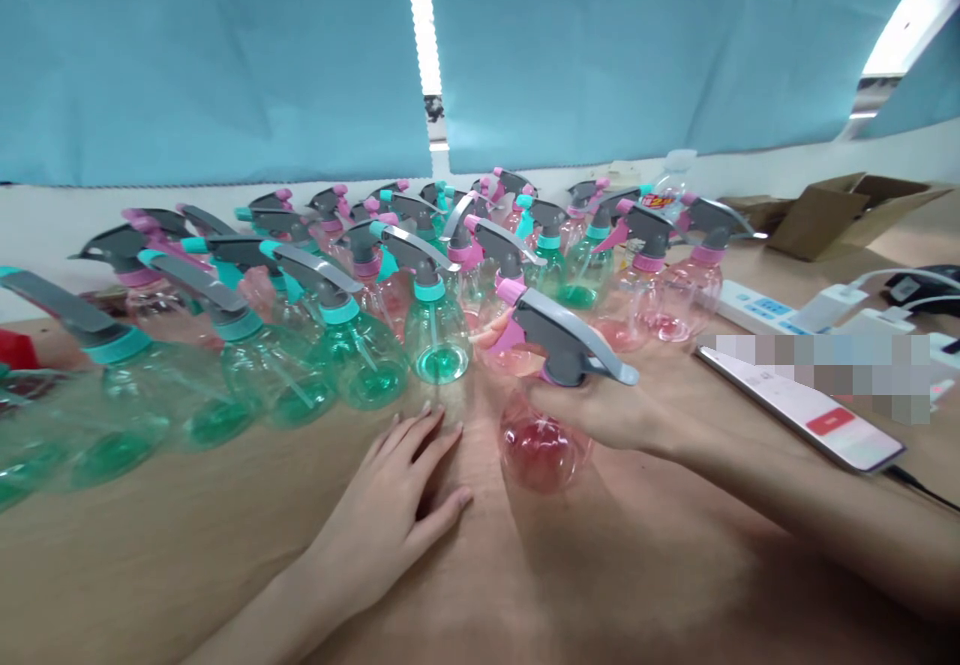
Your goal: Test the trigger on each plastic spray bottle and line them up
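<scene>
A clear pink spray bottle (544, 450) with a grey and pink trigger head is in the grip of my right hand (592, 410), whose fingers wrap round its neck. My left hand (401, 480) lies flat on the table (225, 555) with fingers stretched, touching no bottle. Just beyond its fingertips stand a green spray bottle (436, 335) with a turquoise collar and another green spray bottle (367, 365). More green ones continue in a row to the left. Behind my right hand are pink spray bottles (694, 280) with grey and pink heads.
Several more pink and green spray bottles crowd the back of the table. To the right lie a phone (810, 405) with a cable, a white power strip (757, 305) with plugs, and an open cardboard box (832, 210). A blue curtain (225, 55) hangs behind.
</scene>
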A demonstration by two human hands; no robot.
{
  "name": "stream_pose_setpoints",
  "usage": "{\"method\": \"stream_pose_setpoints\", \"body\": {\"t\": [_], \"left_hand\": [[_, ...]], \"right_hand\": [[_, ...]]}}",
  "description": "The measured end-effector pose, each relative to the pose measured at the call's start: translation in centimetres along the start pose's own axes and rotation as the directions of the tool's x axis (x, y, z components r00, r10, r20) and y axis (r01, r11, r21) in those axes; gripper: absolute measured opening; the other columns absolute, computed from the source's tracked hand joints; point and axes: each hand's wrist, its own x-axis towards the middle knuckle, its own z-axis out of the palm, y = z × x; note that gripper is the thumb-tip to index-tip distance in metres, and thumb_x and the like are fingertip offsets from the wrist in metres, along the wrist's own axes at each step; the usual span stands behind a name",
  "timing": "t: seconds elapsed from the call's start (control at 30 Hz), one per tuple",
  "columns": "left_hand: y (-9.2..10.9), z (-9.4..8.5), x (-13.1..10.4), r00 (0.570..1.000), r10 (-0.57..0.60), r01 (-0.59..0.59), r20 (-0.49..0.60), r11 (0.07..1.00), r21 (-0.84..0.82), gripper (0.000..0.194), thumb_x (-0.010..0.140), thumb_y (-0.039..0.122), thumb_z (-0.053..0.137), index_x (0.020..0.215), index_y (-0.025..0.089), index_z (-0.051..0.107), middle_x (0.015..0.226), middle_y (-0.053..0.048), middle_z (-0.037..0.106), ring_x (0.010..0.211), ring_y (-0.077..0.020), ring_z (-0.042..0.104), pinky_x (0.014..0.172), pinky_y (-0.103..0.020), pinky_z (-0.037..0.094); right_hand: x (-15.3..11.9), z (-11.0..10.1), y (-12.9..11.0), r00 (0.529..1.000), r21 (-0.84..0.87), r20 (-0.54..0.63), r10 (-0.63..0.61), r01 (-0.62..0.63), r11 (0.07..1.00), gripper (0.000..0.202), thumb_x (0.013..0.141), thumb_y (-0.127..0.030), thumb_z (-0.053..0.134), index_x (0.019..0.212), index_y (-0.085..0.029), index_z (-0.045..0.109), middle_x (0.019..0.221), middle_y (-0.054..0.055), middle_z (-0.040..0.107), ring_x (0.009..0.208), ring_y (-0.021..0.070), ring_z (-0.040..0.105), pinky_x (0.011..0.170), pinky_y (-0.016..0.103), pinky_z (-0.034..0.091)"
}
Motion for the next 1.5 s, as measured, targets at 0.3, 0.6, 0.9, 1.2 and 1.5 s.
{"method": "stream_pose_setpoints", "body": {"t": [0.3,0.6,0.9,1.2,1.5], "left_hand": [[-0.1,0.0,-0.1,1.000,0.000,0.000,0.006,1.000,-0.012,0.050,0.096,0.048,0.046,0.135,0.018,0.049,0.143,-0.014,0.046,0.132,-0.0318,0.040,0.106,-0.052,0.034],[-0.2,0.2,-0.1,1.000,0.003,-0.003,0.005,1.000,-0.005,0.050,0.096,0.049,0.046,0.135,0.018,0.049,0.143,-0.014,0.047,0.132,-0.0317,0.040,0.106,-0.052,0.034],[-0.2,0.2,-0.1,1.000,0.000,0.000,-0.004,1.000,0.002,0.049,0.096,0.049,0.046,0.136,0.021,0.049,0.143,-0.012,0.047,0.132,-0.0311,0.040,0.106,-0.051,0.034],[-0.1,0.0,0.0,1.000,0.008,-0.008,0.015,1.000,-0.002,0.051,0.096,0.049,0.044,0.136,0.017,0.049,0.143,-0.015,0.046,0.132,-0.0330,0.039,0.105,-0.054,0.034],[-0.2,0.0,-0.1,1.000,-0.002,0.001,0.018,1.000,0.006,0.050,0.096,0.050,0.045,0.136,0.019,0.049,0.144,-0.013,0.046,0.132,-0.0317,0.039,0.106,-0.053,0.034]], "right_hand": [[0.1,0.4,0.2,0.997,0.213,0.063,0.037,-0.049,0.976,0.050,0.070,-0.010,0.052,0.118,-0.025,0.057,0.109,0.002,0.068,0.069,0.0138,0.064,0.057,0.027,0.053],[0.1,0.4,0.2,0.999,0.245,0.054,-0.008,-0.005,0.970,0.052,0.071,-0.007,0.052,0.120,-0.024,0.054,0.115,0.002,0.068,0.087,0.0185,0.070,0.061,0.028,0.055],[0.0,0.5,0.2,1.000,0.152,0.025,0.017,-0.020,0.988,0.052,0.068,-0.011,0.052,0.117,-0.028,0.059,0.093,-0.001,0.071,0.066,0.0178,0.065,0.057,0.032,0.054],[-0.1,0.6,0.3,0.998,0.170,0.026,0.061,-0.064,0.983,0.053,0.067,-0.010,0.052,0.118,-0.026,0.057,0.088,0.000,0.067,0.065,0.0167,0.061,0.058,0.032,0.052],[0.0,0.2,-0.6,0.996,0.084,0.019,0.092,-0.093,0.992,0.047,0.067,-0.010,0.052,0.109,-0.028,0.060,0.070,-0.003,0.064,0.060,0.0175,0.060,0.056,0.032,0.050]]}}
